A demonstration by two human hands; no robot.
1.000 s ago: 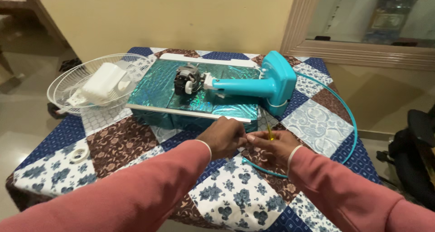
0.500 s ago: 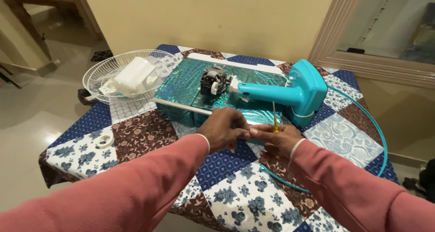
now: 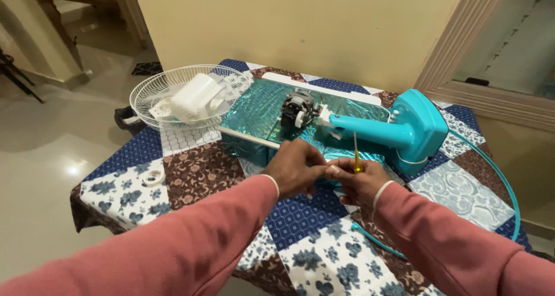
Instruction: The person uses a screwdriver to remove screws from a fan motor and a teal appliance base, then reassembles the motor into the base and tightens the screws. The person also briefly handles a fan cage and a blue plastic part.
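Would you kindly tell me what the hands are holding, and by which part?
The right hand grips a yellow screwdriver by its handle, shaft pointing up. The left hand meets it; its own hold is hidden.

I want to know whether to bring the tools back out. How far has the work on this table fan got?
Stripped down already: the white wire grille lies apart holding a white cover, and the motor sits bare on the teal fan body. In hand: the right hand holds a yellow screwdriver, and the left hand meets it. Left: grille and cover remain unfitted.
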